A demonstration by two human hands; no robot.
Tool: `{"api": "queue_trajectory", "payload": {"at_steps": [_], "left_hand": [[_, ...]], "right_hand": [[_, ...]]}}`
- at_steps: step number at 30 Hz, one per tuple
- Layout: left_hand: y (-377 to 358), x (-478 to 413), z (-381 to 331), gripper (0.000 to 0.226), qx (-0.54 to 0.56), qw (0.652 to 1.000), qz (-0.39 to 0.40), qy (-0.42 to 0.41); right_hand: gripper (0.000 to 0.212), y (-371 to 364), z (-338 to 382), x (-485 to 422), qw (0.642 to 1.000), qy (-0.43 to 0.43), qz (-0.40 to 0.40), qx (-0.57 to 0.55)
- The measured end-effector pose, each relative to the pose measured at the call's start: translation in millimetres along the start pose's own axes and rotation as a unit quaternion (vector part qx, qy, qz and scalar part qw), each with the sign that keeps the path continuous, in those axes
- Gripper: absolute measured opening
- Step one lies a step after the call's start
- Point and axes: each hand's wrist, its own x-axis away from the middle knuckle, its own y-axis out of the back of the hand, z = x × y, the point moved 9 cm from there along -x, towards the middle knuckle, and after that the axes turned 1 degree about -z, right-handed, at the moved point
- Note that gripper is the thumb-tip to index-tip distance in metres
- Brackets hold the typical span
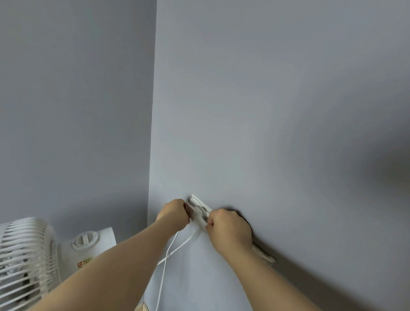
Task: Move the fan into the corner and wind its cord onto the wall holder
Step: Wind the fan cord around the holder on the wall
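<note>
1. Grey-blue walls [271, 99] meet at a corner; my white plastic fan [21, 260] stands in it, lower left.
2. My left hand [174, 211] pinches the thin white cord [167, 254], feeding loops.
3. My right hand [229, 228] closes around the white wall holder [199, 204], steadying the coils.
4. Slack dangles below, crossed over itself, so winding isn't finished, I'd say.

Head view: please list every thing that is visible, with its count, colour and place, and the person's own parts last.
fan: one, white, lower left, in the corner
cord: one, white, two strands hanging from the holder down the wall
wall holder: one, white, on the right wall, cord wound on it
walls: two, grey, meeting at a corner
left hand: one, closed grip at the holder's left side
right hand: one, closed grip at the holder's right side
</note>
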Motion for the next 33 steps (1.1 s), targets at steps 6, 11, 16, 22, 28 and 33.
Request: {"api": "queue_trajectory", "payload": {"at_steps": [6, 11, 16, 22, 28, 33], "left_hand": [[-1.1, 17.8, 18.8, 0.022, 0.162, 0.985, 0.033, 0.058], [-10.9, 32.6, 16.2, 0.024, 0.233, 0.968, 0.05, 0.074], [-10.7, 49.7, 4.9, 0.02, 0.281, 0.954, 0.069, 0.078], [-12.3, 63.5, -4.5, 0.022, 0.351, 0.927, 0.096, 0.094], [-16.2, 68.6, -2.9, 0.023, 0.404, 0.9, 0.107, 0.121], [-10.1, 72.6, -3.8, 0.021, 0.404, 0.903, 0.098, 0.111]], "right_hand": [[0.021, 4.3, -4.7, 5.9, 0.999, -0.033, -0.027, -0.015], [0.023, 6.8, -2.9, 18.8, 0.995, -0.045, -0.052, -0.069], [0.025, 12.1, -3.2, 31.3, 0.993, -0.025, -0.054, -0.104], [0.02, -8.9, -14.1, 40.8, 0.986, -0.075, 0.04, -0.147], [0.019, -52.2, -8.3, 54.1, 0.922, -0.124, 0.25, -0.268], [0.031, -54.9, -10.6, 67.1, 0.841, -0.203, 0.285, -0.412]]}}
